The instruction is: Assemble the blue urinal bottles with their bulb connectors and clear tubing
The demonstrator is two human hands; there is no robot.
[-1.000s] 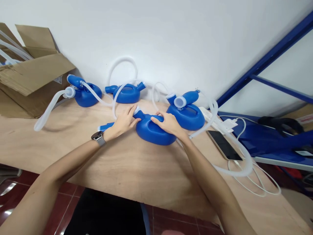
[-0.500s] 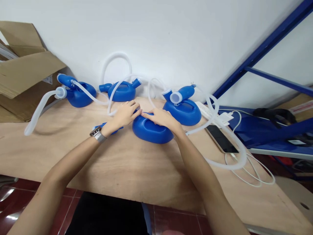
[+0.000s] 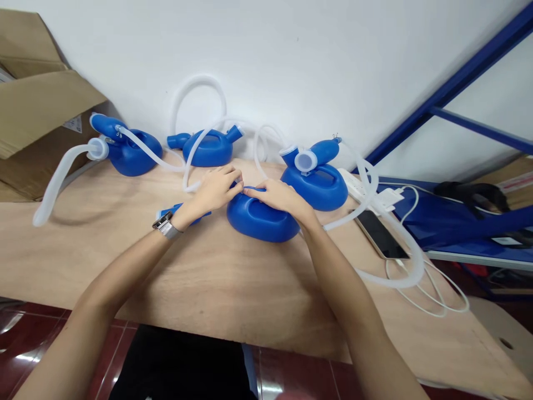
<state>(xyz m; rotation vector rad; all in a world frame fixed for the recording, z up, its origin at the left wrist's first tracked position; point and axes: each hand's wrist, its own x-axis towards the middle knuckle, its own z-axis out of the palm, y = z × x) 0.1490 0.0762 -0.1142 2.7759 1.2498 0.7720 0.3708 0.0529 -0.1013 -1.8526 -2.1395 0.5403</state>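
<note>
A blue plastic urinal bottle [image 3: 263,223] stands on the wooden table in front of me. My right hand [image 3: 280,196] grips it from above, fingers over its top by the handle and thumb pointing left. At the bottle's left end, where the neck is hidden, my left hand [image 3: 219,190] is closed with curled fingertips. What those fingers hold cannot be made out. Both thumbs almost meet there. Partly under my left wrist, which wears a watch [image 3: 164,222], lies a blue tubular piece [image 3: 200,218] on the table.
More blue bottles with clear hoses stand along the wall: one at left [image 3: 135,155], one in the middle [image 3: 208,150], one at right [image 3: 314,186]. An open cardboard box [image 3: 45,122] is far left. A phone [image 3: 381,234], cables and a power strip lie right, beside a blue shelf [image 3: 458,222].
The view has shifted slightly. Both hands stay at the bottle, with the left fingertips drawn a little closer around its left end.
</note>
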